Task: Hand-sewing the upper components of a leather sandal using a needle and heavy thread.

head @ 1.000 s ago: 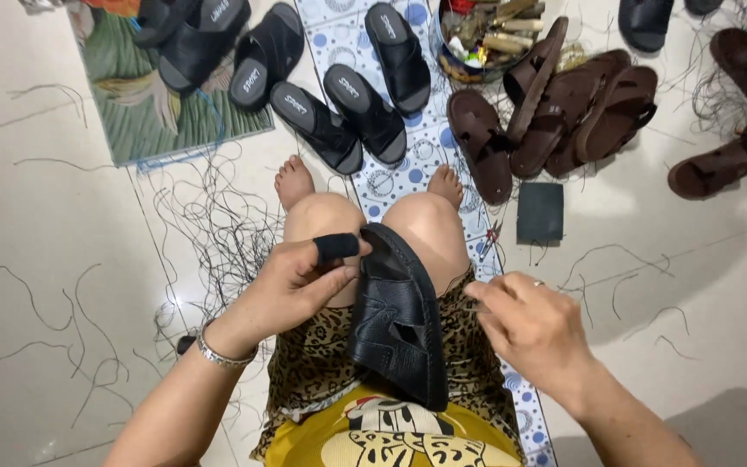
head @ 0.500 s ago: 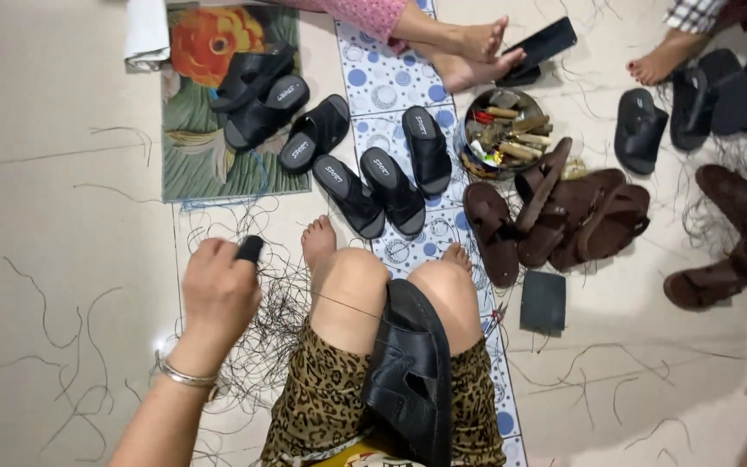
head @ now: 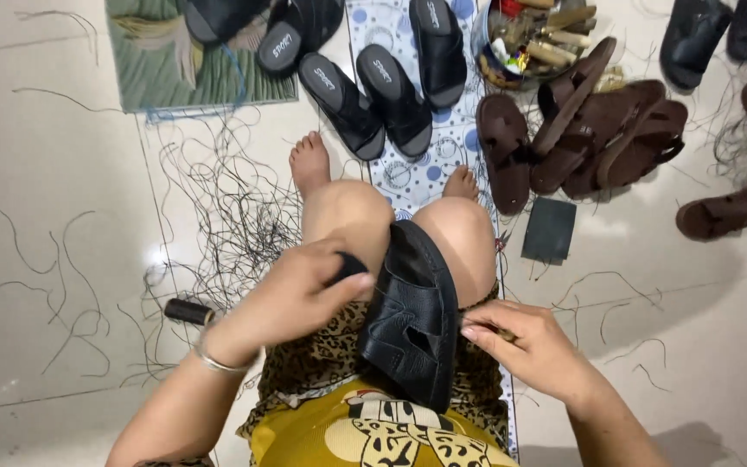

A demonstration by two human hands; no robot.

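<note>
A black leather sandal (head: 412, 316) lies between my knees on my lap, sole edge toward the right. My left hand (head: 300, 294) rests against its left side, pinching a small black piece (head: 349, 265) between thumb and fingers. At the sandal's right edge, my right hand (head: 525, 342) grips a thin tool, a needle or awl (head: 503, 332), with fingers closed. A fine thread runs from the left hand across the sandal. A silver bangle (head: 211, 359) circles my left wrist.
Several black sandals (head: 378, 86) lie ahead on a patterned mat (head: 451, 143); brown sandals (head: 590, 138) are piled at right. A bowl of tools (head: 533, 43) stands at the back. A dark thread spool (head: 188, 311), loose thread scraps (head: 235, 207) and a dark square patch (head: 549, 229) lie on the tiles.
My left hand has come back from out at the left to the sandal. My right hand has returned from the far right edge to the sandal's side. The view tilted down.
</note>
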